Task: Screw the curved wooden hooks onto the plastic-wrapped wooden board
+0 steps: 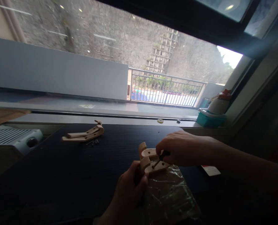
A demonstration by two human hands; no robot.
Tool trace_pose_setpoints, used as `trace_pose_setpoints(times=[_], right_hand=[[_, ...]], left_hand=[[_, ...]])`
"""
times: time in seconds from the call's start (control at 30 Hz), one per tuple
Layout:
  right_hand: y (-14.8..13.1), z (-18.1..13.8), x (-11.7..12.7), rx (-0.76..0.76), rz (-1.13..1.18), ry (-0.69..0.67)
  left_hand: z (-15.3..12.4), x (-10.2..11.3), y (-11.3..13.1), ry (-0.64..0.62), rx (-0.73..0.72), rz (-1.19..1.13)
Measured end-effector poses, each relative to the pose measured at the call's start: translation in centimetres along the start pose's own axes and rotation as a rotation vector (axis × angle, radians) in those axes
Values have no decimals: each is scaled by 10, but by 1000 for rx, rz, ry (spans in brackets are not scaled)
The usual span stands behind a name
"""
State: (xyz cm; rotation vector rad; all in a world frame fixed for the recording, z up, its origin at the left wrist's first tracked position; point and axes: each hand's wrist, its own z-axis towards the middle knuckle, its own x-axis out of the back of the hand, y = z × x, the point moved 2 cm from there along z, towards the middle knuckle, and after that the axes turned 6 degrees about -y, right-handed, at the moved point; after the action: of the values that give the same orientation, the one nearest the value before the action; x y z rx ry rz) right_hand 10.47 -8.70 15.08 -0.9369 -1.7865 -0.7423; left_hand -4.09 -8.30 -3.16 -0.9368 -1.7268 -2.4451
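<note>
Dark tabletop [82,175] beside a window [120,47], right hand [178,148] around a screwdriver [163,155] (left hand [129,187] around a wooden hook [145,163]).

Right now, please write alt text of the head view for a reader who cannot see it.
A person's right hand holds a screwdriver-like tool against a curved wooden piece, which the left hand steadies. A second piece lies beside it; more wooden pieces and screws lie on the dark table, before a window.
</note>
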Motion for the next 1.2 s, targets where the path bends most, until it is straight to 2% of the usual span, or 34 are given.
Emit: trace_pose_setpoints(times=[0.13, 0.3, 0.47, 0.63, 0.87, 1.03, 1.1, 1.2], right_hand=[[1, 2, 1, 52, -6, -17], [6, 7, -4, 96, 46, 26], [9, 10, -11, 24, 83, 39], [0, 9, -8, -64, 28, 28], [-9, -1, 6, 76, -89, -20], [-5, 5, 1, 210, -106, 37], [-1, 7, -2, 210, -55, 49], [6, 8, -6, 129, 37, 58]], left_hand=[[0, -1, -2, 4, 5, 11], [0, 0, 1, 3, 22, 9], [1, 0, 2, 0, 43, 10], [1, 0, 1, 11, 12, 10], [0, 1, 2, 25, -8, -27], [0, 1, 1, 18, 7, -53], [-1, 1, 2, 10, 25, -60], [-1, 2, 5, -9, 49, -55]])
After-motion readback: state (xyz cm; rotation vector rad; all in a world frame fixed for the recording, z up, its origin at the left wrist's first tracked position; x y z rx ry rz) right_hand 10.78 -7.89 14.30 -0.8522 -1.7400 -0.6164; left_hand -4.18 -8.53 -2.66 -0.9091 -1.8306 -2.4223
